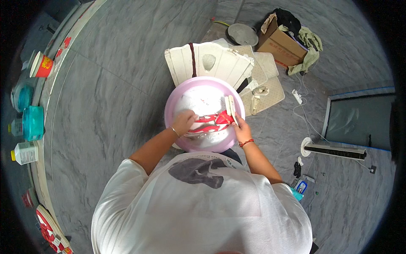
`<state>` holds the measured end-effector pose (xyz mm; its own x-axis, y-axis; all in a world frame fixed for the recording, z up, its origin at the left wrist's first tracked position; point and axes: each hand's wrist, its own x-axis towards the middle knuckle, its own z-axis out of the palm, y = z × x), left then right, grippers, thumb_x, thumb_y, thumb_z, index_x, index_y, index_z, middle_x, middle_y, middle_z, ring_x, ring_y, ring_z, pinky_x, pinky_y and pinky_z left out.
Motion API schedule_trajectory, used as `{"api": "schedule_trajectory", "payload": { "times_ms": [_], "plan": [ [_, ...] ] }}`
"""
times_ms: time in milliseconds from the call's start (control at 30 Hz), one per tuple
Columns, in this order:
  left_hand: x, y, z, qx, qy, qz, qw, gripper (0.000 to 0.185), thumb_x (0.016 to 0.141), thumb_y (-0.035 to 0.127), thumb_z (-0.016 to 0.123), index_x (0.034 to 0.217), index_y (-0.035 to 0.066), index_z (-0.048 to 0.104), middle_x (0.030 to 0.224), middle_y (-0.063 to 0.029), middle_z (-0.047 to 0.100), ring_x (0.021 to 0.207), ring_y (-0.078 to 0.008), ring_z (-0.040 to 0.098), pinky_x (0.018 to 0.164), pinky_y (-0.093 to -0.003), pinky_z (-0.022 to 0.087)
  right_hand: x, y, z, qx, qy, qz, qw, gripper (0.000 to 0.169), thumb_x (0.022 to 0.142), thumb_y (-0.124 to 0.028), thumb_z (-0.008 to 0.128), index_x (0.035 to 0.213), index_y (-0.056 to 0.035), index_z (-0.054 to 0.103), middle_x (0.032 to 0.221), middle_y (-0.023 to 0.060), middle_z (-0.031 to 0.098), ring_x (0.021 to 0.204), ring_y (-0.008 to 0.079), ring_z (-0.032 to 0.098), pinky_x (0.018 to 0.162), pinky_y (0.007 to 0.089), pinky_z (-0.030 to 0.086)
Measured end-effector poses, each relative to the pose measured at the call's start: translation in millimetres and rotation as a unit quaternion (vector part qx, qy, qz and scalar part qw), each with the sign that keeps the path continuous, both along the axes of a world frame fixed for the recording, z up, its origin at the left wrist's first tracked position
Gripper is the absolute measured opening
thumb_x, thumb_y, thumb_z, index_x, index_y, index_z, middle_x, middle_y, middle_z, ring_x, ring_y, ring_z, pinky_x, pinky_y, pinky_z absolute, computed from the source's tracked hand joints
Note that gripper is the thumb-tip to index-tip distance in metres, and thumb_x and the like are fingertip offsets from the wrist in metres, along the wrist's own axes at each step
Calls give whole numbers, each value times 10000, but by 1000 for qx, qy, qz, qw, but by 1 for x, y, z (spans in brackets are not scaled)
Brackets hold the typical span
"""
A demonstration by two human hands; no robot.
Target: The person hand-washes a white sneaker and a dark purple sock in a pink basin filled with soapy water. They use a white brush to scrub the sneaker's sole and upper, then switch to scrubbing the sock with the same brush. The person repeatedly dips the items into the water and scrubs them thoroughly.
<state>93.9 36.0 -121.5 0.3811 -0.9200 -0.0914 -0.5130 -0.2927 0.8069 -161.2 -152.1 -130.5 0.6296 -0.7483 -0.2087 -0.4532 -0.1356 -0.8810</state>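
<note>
A pink plastic basin (pixel 171 98) with whitish water or suds stands before me. In it lies a red and white item (pixel 209 129), apparently a shoe. My left hand (pixel 184 122) is at its left end, fingers bent and slightly blurred; whether it grips the item cannot be told. With my right hand (pixel 242 128) I hold a scrub brush (pixel 231 106) with pale bristles by its lower end, upright over the right side of the basin, next to the red part.
A white slatted plastic piece (pixel 180 63) adjoins the basin's far side. A cardboard box (pixel 279 47) of clothes and a round grey lid (pixel 243 34) stand beyond. Right are a shoe (pixel 255 103), a power strip (pixel 297 96) and a tower fan (pixel 336 151). Containers, including a teal tub (pixel 33 123), line the left ledge.
</note>
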Motion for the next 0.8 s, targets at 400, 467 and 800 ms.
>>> {"api": "schedule_trajectory", "payload": {
  "times_ms": [400, 467, 800],
  "plan": [
    [49, -43, -78, 312, -55, -37, 948, 533, 814, 130, 577, 1343, 74, 536, 1367, -289, 480, 1281, -415, 471, 1089, -422, 377, 0, 6, -6, 15, -19, -1, 1000, 518, 906, -155, 627, 1410, -172, 508, 1134, 189, 682, 1012, 259, 667, 903, 336, 487],
    [51, -41, -82, 326, -71, -46, 942, 490, 827, 154, 571, 1311, 73, 569, 1314, -275, 529, 1229, -407, 521, 1063, -418, 405, 0, 5, -5, 22, 18, 3, 1000, 518, 903, -169, 631, 1406, -181, 512, 1114, 198, 684, 1003, 274, 671, 893, 343, 489],
    [47, -54, 5, 81, 119, 107, 984, 267, 908, 60, 522, 1136, 26, 657, 1002, -174, 702, 918, -271, 687, 841, -366, 516, -1, 9, -9, -26, -4, 23, 999, 542, 882, -164, 627, 1408, -172, 499, 1104, 227, 671, 999, 353, 667, 883, 381, 504]
  ]
}}
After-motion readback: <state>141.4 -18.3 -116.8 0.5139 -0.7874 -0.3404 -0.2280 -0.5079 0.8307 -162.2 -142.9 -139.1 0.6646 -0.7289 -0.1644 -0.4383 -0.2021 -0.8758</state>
